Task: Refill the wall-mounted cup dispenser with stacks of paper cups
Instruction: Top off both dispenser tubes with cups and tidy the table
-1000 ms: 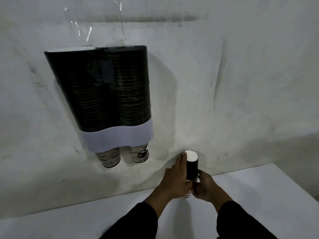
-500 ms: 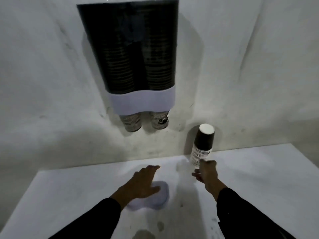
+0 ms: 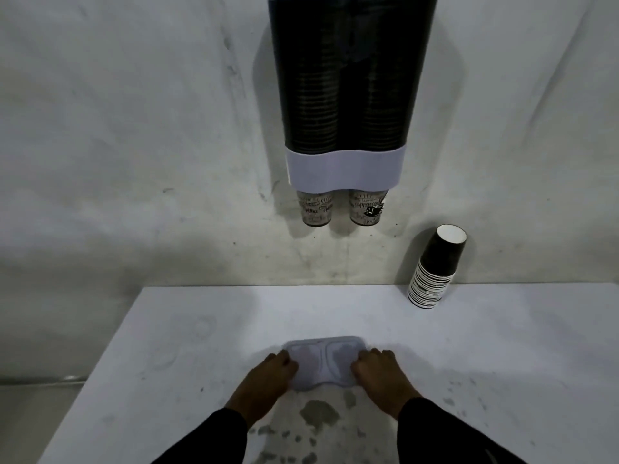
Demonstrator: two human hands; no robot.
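Note:
The wall-mounted cup dispenser (image 3: 345, 95) has two dark tubes full of stacked cups above a white band (image 3: 345, 170). One printed cup (image 3: 316, 209) and another (image 3: 366, 207) poke out below it. A short stack of paper cups (image 3: 435, 267) stands upside down on the white table (image 3: 184, 346), leaning toward the wall at the back right. The dispenser's pale two-lobed lid (image 3: 323, 361) lies flat on the table near me. My left hand (image 3: 268, 376) grips its left end and my right hand (image 3: 376, 371) grips its right end.
The grey, scuffed wall (image 3: 134, 128) rises right behind the table's back edge. Dark wet-looking blotches (image 3: 318, 413) mark the table surface between my forearms. The table's left edge runs diagonally down to the lower left.
Both hands let go of the cup stack, which now stands alone by the wall. They came back toward me and took the lid by its ends. My view tilted down.

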